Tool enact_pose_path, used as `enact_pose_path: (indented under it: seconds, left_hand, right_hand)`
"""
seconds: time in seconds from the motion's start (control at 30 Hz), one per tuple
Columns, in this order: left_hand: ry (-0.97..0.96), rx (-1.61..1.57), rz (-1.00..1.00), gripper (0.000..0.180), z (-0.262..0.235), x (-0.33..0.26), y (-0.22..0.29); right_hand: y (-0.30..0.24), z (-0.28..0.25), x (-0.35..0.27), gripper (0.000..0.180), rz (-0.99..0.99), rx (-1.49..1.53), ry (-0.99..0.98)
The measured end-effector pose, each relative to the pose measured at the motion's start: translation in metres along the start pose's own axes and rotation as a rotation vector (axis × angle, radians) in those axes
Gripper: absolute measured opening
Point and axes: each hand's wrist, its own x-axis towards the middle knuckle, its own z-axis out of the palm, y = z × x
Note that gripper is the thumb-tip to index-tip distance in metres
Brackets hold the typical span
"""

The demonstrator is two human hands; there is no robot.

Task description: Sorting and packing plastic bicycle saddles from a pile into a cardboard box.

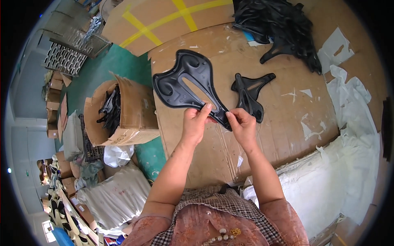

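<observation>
Above the cardboard-covered table, both my hands hold one black plastic bicycle saddle base, tilted, with a long slot down its middle. My left hand grips it beside the slot, thumb on top and fingers underneath. At the narrow nose end, my right hand pinches the tip between thumb and fingers. Just beyond that hand, two more black saddle bases lie crossed on the cardboard. A large heap of similar black bases sits at the table's far right.
Left of the table stands an open cardboard box with black pieces inside. Taped cardboard rises along the far edge. White sheeting covers the right side. Lower left, a grey-white covered bundle lies near a white plastic bag.
</observation>
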Motion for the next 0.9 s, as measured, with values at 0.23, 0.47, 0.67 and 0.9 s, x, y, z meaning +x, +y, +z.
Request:
enact_pose_path:
  seconds: [0.23, 0.47, 0.67, 0.9]
  left_hand:
    - [0.015, -0.074, -0.045, 0.012, 0.004, -0.005, 0.018]
    - [0.016, -0.117, 0.137, 0.012, 0.002, -0.026, 0.054]
    - [0.011, -0.069, 0.236, 0.012, 0.01, -0.054, 0.074]
    - [0.006, -0.125, 0.206, 0.012, -0.002, -0.078, 0.09]
  right_hand:
    - [-0.012, -0.007, -0.008, 0.025, 0.084, 0.344, 0.259]
    - [-0.029, -0.015, -0.019, 0.032, 0.13, 0.152, -0.054]
    - [-0.072, -0.011, -0.028, 0.022, 0.274, 0.328, -0.413]
    - [-0.091, -0.009, -0.055, 0.027, 0.115, 0.533, -0.487]
